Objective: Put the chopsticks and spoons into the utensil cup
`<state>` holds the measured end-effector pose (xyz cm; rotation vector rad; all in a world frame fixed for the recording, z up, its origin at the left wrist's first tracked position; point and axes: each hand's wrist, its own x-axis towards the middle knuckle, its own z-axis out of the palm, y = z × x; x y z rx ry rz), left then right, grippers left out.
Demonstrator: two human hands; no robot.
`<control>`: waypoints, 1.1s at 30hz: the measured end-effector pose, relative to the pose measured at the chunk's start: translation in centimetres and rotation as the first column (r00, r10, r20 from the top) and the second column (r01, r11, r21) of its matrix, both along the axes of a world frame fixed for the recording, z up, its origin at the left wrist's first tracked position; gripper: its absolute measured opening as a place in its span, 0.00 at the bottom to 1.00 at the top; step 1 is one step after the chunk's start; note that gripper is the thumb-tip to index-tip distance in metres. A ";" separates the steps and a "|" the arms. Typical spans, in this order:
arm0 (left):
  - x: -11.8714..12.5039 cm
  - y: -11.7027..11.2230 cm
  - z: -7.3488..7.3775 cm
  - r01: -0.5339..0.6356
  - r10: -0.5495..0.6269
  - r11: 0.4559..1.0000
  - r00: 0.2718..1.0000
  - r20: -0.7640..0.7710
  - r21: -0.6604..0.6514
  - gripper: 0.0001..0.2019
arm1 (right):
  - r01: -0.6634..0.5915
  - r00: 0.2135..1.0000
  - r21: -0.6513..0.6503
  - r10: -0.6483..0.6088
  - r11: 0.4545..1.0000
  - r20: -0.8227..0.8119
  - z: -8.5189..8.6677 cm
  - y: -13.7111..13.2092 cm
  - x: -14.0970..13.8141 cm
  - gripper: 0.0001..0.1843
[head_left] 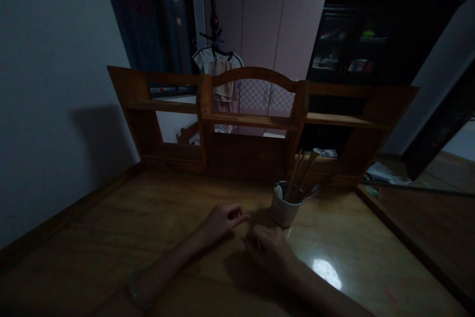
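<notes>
My left hand (223,220) is held low over the wooden desk (156,218), with thumb and fingertips drawn together. Just right of it and nearer to me, my right hand (272,250) has its fingers curled inward. The two hands are a short gap apart. In the dim light I cannot make out anything between the fingers of either. Behind my right hand stands a pale utensil cup (285,214) with small holes low in its wall. Chopsticks (295,174) and a spoon (311,191) lean out of it towards the right.
A wooden shelf unit (252,119) runs along the desk's far edge. A plain wall (67,134) closes off the left side. On the right, the desk ends at a raised edge (404,243). Crumpled white cloth or plastic (325,153) lies on the right-hand shelf.
</notes>
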<state>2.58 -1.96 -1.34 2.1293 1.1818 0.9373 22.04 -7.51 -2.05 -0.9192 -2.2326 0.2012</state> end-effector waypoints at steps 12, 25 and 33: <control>-0.2 -1.7 1.5 0.164 -0.073 0.978 0.851 -0.521 0.131 0.36 | -0.007 0.993 -0.247 -0.023 0.969 -0.119 1.2 0.0 0.6 0.10; -0.4 -1.5 1.3 0.219 -0.139 0.969 0.867 -0.479 0.114 0.31 | -0.051 0.994 -0.280 0.021 0.959 -0.108 0.9 0.0 1.1 0.08; -0.4 -1.6 0.8 0.187 -0.147 0.978 0.933 -0.328 0.092 0.30 | -0.028 0.996 -0.276 0.003 0.961 -0.088 1.4 -0.2 0.8 0.10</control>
